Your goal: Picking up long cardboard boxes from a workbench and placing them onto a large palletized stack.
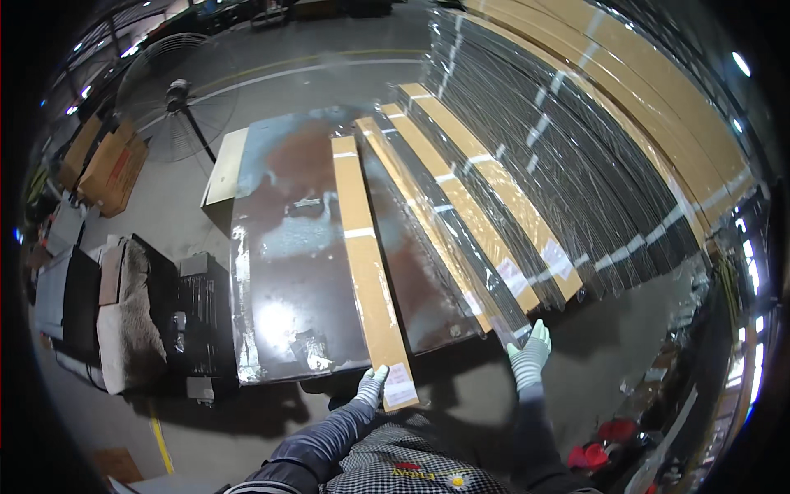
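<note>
One cardboard pack is lying on the table, pointing toward six o'clock; the left hand is clasping its near end with curled fingers. Toward four o'clock, the right hand is spreading thumb and fingers beside a dark wrapped pack, contact being unclear.

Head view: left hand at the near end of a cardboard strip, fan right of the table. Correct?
Wrong side: the head view shows the fan left of the table. The left hand is indeed at the near end of a cardboard strip.

Stained table — long packs atop.
</note>
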`<state>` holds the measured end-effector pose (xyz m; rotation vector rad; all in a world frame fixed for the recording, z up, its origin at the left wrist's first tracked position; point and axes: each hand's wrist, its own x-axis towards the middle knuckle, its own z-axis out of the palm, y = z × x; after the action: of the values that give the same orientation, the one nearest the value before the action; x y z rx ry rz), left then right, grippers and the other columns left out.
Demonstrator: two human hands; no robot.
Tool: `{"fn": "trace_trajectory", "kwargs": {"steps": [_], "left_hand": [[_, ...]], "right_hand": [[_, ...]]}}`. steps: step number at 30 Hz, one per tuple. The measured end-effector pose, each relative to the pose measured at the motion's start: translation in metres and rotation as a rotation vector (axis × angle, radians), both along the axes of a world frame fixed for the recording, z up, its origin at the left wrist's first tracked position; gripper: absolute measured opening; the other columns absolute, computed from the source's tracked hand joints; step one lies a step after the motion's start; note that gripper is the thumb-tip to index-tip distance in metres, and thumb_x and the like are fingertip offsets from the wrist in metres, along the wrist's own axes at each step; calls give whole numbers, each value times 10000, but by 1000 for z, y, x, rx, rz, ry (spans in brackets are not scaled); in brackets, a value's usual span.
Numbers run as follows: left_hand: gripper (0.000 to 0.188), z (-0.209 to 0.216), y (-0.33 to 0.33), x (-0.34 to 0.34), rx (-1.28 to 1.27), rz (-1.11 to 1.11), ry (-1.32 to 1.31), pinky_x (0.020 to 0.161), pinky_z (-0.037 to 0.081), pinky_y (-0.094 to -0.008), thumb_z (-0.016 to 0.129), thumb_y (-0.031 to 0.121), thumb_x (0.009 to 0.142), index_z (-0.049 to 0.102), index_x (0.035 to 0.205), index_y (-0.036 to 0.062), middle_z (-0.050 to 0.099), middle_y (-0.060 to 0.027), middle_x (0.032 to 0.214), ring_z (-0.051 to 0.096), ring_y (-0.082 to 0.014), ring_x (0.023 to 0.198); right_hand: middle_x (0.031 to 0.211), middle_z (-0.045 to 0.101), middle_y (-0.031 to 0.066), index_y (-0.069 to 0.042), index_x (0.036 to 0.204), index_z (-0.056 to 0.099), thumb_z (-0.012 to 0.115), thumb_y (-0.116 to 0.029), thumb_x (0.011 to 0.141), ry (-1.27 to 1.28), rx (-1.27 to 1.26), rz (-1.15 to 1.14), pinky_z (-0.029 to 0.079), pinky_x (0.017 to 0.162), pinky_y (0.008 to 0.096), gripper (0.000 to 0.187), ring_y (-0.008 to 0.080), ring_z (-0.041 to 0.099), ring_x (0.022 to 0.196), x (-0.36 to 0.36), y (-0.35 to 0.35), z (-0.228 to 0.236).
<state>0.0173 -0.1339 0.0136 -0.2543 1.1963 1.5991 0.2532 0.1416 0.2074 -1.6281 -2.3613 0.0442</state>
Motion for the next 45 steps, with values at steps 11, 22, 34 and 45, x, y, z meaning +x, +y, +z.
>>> {"fn": "trace_trajectory", "kwargs": {"steps": [11, 22, 34, 45], "left_hand": [[740, 80, -37, 16, 361, -685, -321, 1024, 419, -535, 680, 601, 825, 488, 1400, 177, 488, -81, 1437, 516, -265, 1257], [640, -2, 44, -6, 98, -306, -94, 1000, 444, -342, 775, 437, 819, 586, 1308, 70, 666, -90, 1214, 601, -213, 1136], [830, 85, -74, -33, 140, -199, -99, 1046, 402, -492, 723, 351, 876, 267, 1542, 159, 486, -132, 1441, 527, -277, 1225], [661, 82, -148, -75, -14, 729, -126, 966, 472, -391, 731, 342, 887, 389, 1402, 109, 629, -61, 1211, 592, -201, 1109]], "right_hand": [[977, 666, 217, -8, 1220, 531, 782, -448, 661, -15, -298, 280, 513, 831, 496, 754, 404, 644, 934, -91, -128, -58], [1157, 641, 217, -23, 1297, 466, 896, -333, 597, -128, -468, 216, 525, 909, 436, 878, 373, 633, 1086, -168, -86, -90], [1117, 663, 155, -71, 1302, 511, 882, -391, 602, -93, -805, 561, 520, 896, 425, 854, 325, 659, 1030, -139, -161, -69], [1147, 634, 209, -31, 1277, 485, 886, -370, 552, -315, -559, 1094, 514, 913, 441, 895, 367, 630, 1058, -227, -198, -48]]}}
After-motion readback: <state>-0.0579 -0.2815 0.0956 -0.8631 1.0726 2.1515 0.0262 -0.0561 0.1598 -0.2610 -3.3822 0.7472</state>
